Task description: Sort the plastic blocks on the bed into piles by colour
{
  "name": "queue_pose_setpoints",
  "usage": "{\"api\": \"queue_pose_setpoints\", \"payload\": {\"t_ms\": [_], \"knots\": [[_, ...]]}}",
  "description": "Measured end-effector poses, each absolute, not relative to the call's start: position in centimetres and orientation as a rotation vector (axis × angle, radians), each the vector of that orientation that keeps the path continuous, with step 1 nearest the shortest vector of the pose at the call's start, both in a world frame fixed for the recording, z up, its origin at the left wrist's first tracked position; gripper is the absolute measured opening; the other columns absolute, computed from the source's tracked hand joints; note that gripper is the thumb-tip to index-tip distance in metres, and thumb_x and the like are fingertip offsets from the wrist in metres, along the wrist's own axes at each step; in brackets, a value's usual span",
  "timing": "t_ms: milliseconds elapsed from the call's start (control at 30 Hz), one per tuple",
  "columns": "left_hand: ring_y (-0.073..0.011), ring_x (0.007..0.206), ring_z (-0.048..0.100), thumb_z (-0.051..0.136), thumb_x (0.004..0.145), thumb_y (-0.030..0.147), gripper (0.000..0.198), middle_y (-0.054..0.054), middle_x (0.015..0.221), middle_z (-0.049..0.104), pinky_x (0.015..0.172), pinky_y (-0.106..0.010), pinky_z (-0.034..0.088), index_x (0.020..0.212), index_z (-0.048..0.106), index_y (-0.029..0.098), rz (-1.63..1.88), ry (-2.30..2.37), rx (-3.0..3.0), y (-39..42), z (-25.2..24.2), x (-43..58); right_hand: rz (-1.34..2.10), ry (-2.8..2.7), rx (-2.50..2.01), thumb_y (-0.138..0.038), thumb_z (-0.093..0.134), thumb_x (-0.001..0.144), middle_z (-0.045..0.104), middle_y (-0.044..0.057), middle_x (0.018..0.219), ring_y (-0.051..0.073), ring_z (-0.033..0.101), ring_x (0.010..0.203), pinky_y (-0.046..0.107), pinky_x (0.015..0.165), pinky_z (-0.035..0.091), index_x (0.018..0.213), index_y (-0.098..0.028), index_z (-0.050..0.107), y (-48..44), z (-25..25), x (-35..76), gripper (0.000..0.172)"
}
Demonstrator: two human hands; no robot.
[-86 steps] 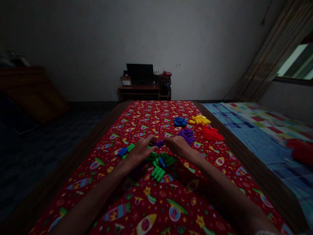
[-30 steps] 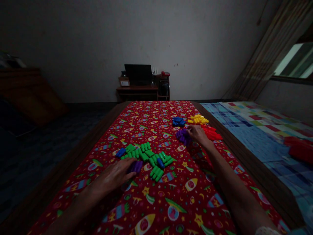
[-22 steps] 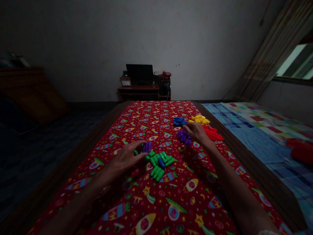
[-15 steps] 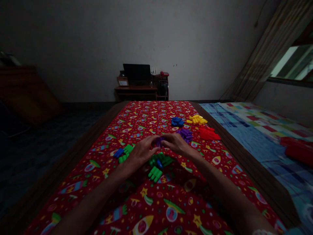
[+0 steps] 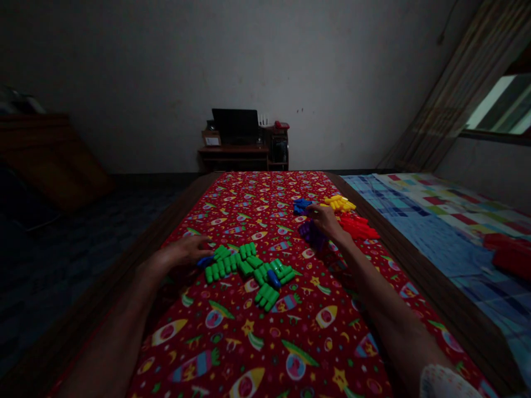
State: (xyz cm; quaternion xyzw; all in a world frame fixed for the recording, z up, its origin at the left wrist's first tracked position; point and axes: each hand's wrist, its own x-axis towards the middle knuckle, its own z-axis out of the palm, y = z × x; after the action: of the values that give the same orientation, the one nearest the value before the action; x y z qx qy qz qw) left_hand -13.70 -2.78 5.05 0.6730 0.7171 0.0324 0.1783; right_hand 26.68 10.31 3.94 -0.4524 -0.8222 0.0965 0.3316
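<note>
My right hand (image 5: 326, 218) reaches over a pile of purple blocks (image 5: 311, 236), thumb and fingers pinched together. A small dark purple block seems to show at its fingertips, though the light is dim. At the left, my left hand (image 5: 188, 249) hovers with fingers loosely spread beside a blue block (image 5: 204, 262), partly covering it. From that blue block a row of joined green blocks (image 5: 224, 266) runs rightward, its pieces set at different angles. Another blue block (image 5: 274, 279) sits among the green ones at the right end.
Beyond the purple pile lie blue blocks (image 5: 301, 205) and yellow blocks (image 5: 341, 203), with red blocks (image 5: 359, 227) nearer the table's right edge. A red patterned cloth (image 5: 257, 190) covers the table. A bed (image 5: 398, 202) stands along the right side.
My hands were together over the green blocks with a purple block between them. They have parted, the left moving left to the blue block, the right moving away to the purple pile.
</note>
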Motion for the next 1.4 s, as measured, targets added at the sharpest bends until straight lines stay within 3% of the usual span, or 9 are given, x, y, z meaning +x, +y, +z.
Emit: {"api": "queue_pose_setpoints", "payload": {"t_ms": [233,467,700,833,967,1167,1233,1400], "knots": [[-0.0223,0.087,0.068,0.063,0.060,0.033,0.036,-0.002,0.094,0.075,0.074,-0.024,0.049,0.094,0.072,0.022,0.012,1.994,1.903,-3.1,4.6,-12.3,0.168,-2.448,-1.295,-0.021,0.048,0.089,0.071,0.012,0.077,0.018,0.061,0.067,0.024,0.060,0.035,0.087,-0.011,0.074,10.0,3.8,26.0,0.028],[-0.0219,0.073,0.066,0.063,0.055,0.037,0.030,-0.003,0.073,0.072,0.065,-0.025,0.047,0.076,0.072,0.018,0.155,1.997,1.842,-2.1,4.8,-13.2,0.162,-2.314,-1.135,-0.022,0.047,0.090,0.070,0.010,0.077,0.015,0.057,0.064,0.023,0.061,0.033,0.093,-0.012,0.073,8.4,4.8,25.2,0.028],[-0.0205,0.071,0.065,0.061,0.060,0.047,0.032,-0.001,0.074,0.072,0.064,-0.025,0.048,0.075,0.070,0.021,0.464,1.896,1.886,-2.9,7.2,-10.5,0.452,-2.433,-0.692,-0.030,0.048,0.092,0.066,0.004,0.069,0.010,0.049,0.055,0.021,0.058,0.033,0.101,-0.013,0.071,3.5,6.8,20.8,0.030],[-0.0193,0.069,0.064,0.062,0.062,0.046,0.032,-0.001,0.074,0.071,0.064,-0.026,0.050,0.079,0.070,0.019,0.514,1.693,1.860,-3.5,7.3,-7.5,0.607,-2.460,-0.583,-0.033,0.046,0.095,0.069,0.007,0.082,0.012,0.055,0.065,0.021,0.063,0.037,0.112,-0.014,0.066,1.3,6.0,18.9,0.033],[-0.0190,0.071,0.065,0.065,0.061,0.044,0.033,-0.001,0.076,0.071,0.067,-0.028,0.051,0.082,0.069,0.018,0.638,1.544,1.801,-3.7,6.7,-4.7,0.619,-2.487,-0.515,-0.026,0.053,0.090,0.069,0.011,0.097,0.015,0.059,0.076,0.023,0.067,0.038,0.126,-0.013,0.058,0.5,4.9,18.1,0.038],[-0.0204,0.074,0.066,0.072,0.058,0.044,0.035,-0.001,0.074,0.070,0.071,-0.033,0.054,0.081,0.065,0.018,0.801,1.574,1.777,-3.6,6.7,-4.2,0.556,-2.638,-0.750,-0.021,0.058,0.085,0.059,0.001,0.065,0.009,0.044,0.056,0.021,0.055,0.026,0.090,-0.012,0.068,1.5,4.9,18.7,0.014],[-0.0212,0.074,0.068,0.072,0.059,0.044,0.038,-0.002,0.075,0.070,0.070,-0.034,0.055,0.084,0.064,0.017,0.882,1.599,1.715,-3.6,6.9,-4.4,0.562,-2.654,-0.794,-0.024,0.058,0.087,0.057,0.000,0.061,0.008,0.041,0.054,0.022,0.054,0.025,0.081,-0.011,0.067,1.7,5.0,19.0,0.017],[-0.0243,0.079,0.070,0.075,0.059,0.052,0.053,-0.004,0.081,0.071,0.071,-0.038,0.058,0.094,0.060,0.016,1.139,1.472,1.545,-3.5,6.4,-3.0,0.722,-2.361,-0.682,-0.039,0.050,0.093,0.065,0.003,0.073,0.011,0.051,0.064,0.021,0.060,0.034,0.094,-0.014,0.069,0.5,4.9,18.0,0.031]]}}
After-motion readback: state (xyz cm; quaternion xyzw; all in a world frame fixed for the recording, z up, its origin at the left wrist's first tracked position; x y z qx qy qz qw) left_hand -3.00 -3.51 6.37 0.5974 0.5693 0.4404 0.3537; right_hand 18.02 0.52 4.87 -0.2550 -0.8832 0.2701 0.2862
